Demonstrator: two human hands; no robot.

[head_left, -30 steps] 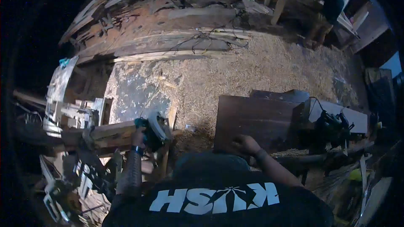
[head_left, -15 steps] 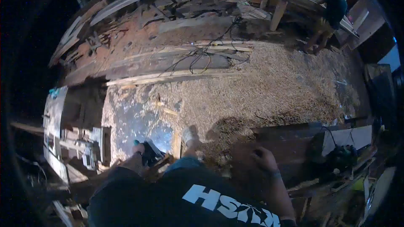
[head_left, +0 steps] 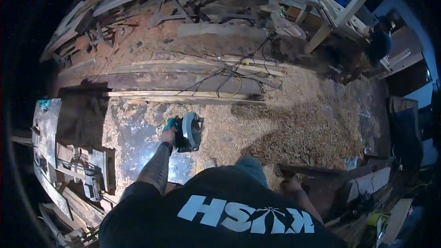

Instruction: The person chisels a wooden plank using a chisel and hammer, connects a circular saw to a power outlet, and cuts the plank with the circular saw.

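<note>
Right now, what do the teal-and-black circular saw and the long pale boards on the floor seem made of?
Circular saw: handle probably plastic, being coloured teal; curved guard likely metal, smooth, pale and shiny. Long boards: apparently unfinished wood, tan and matte.

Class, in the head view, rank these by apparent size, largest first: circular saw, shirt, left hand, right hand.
1. Shirt
2. Circular saw
3. Left hand and right hand: too alike to rank, the right being dim.
</note>
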